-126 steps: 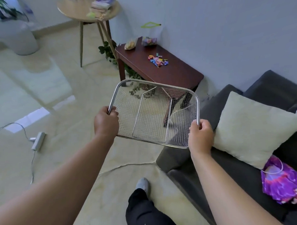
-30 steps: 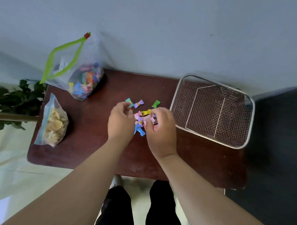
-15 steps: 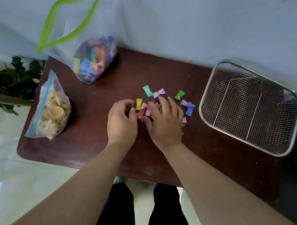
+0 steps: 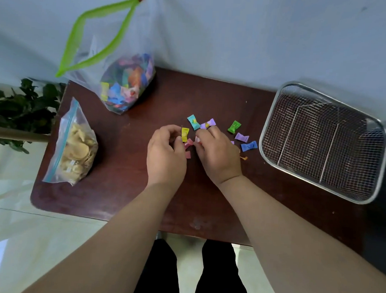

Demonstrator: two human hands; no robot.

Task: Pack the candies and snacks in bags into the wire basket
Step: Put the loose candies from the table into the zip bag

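Note:
Several loose wrapped candies [image 4: 234, 126] lie in the middle of the dark wooden table [image 4: 119, 187]. My left hand [image 4: 165, 156] is curled at their left side, its fingertips closed on a yellow candy [image 4: 185, 134]. My right hand [image 4: 218, 154] lies over the pile with its fingers pinched on pink candies [image 4: 189, 143]; some candies are hidden under it. An open zip bag of coloured candies [image 4: 126, 85] leans on the wall at the back left. A sealed bag of pale chips [image 4: 78, 150] lies at the left edge. The wire basket [image 4: 269, 118] stands empty at the right.
A leafy plant [image 4: 19, 107] stands beyond the table's left end. The wall runs right behind the table. A dark sofa [image 4: 383, 221] borders the basket's right side. My legs stand at the table's front edge over a pale tiled floor [image 4: 28, 239].
The basket, carried in both hands earlier, now rests on the table. Both hands have drawn closer together over the loose candies, and my left fingers have closed on the yellow one.

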